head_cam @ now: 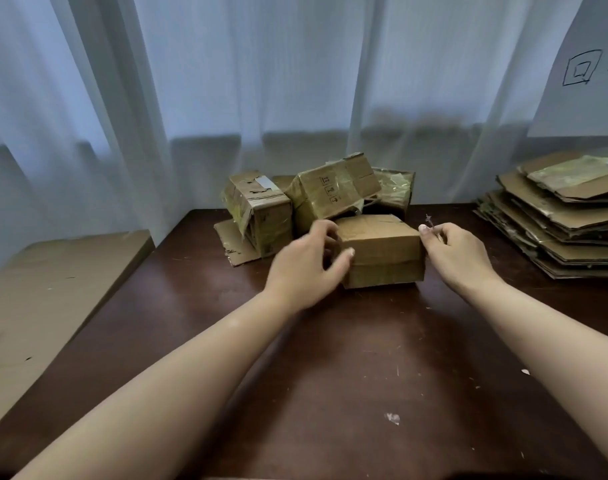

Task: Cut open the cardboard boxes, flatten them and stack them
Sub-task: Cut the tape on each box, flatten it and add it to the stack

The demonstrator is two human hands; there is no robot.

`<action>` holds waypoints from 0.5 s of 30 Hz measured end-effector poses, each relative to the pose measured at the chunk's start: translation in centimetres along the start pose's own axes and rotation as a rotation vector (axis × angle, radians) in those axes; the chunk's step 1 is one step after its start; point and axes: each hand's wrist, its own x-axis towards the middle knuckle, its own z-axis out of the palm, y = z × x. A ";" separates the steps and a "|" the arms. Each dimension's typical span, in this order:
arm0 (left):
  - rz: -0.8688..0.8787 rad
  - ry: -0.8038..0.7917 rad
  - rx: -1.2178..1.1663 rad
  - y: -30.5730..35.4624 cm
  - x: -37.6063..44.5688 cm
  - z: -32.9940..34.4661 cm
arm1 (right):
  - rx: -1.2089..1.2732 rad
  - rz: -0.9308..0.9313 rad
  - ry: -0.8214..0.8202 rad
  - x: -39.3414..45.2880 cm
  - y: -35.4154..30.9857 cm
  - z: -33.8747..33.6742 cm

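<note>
A small closed cardboard box sits on the dark wooden table, in front of a pile of taped boxes. My left hand grips the small box's left end, thumb on its front face. My right hand is at the box's right edge and pinches a small thin metal tool between thumb and fingers; its tip points up. A stack of flattened cardboard lies at the table's right.
A lower tan surface adjoins the table on the left. White curtains hang close behind the pile. A flat cardboard scrap lies under the leftmost box. Small paper bits dot the table's near half.
</note>
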 end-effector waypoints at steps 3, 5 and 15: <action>-0.062 0.275 0.115 -1.1 1.7 -1.7 | -0.005 -0.004 0.015 -0.5 -0.3 -0.8; -0.140 0.311 0.239 -2.7 3.2 -2.9 | -0.014 -0.012 0.017 -0.7 -0.7 -1.0; -0.403 0.037 0.279 -7.3 5.4 -3.3 | -0.064 0.002 -0.062 -1.6 -1.1 -0.4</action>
